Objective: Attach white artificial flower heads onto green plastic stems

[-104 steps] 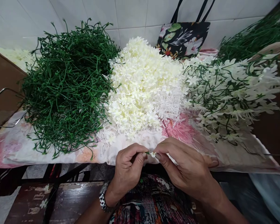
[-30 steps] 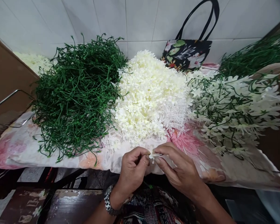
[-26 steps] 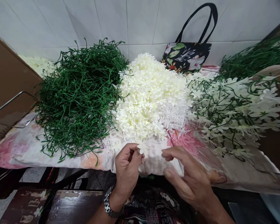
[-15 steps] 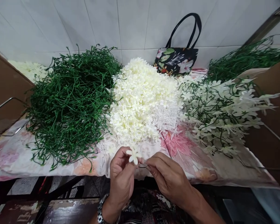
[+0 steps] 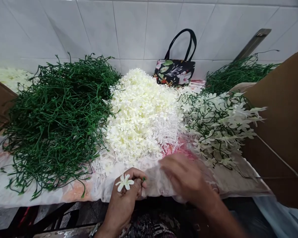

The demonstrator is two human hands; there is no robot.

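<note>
My left hand is closed around a green stem, and a white artificial flower stands out above its thumb. The stem's green tip pokes out by the fingertips. My right hand is smeared by motion over the cloth, apart from the left one, and its fingers cannot be made out. In front of both hands lies a heap of loose cream-white flower heads. Thin white stamen pieces lie at the heap's right side, close to my right hand.
To the left spreads a large pile of green plastic stems. Finished-looking white flower sprays lie at right, beside a cardboard box. A floral handbag stands against the tiled wall. Flowered cloth covers the table.
My right hand has left the left one and moved forward over the cloth. The left hand, still holding the flower, has shifted left and down. The camera view has turned somewhat right.
</note>
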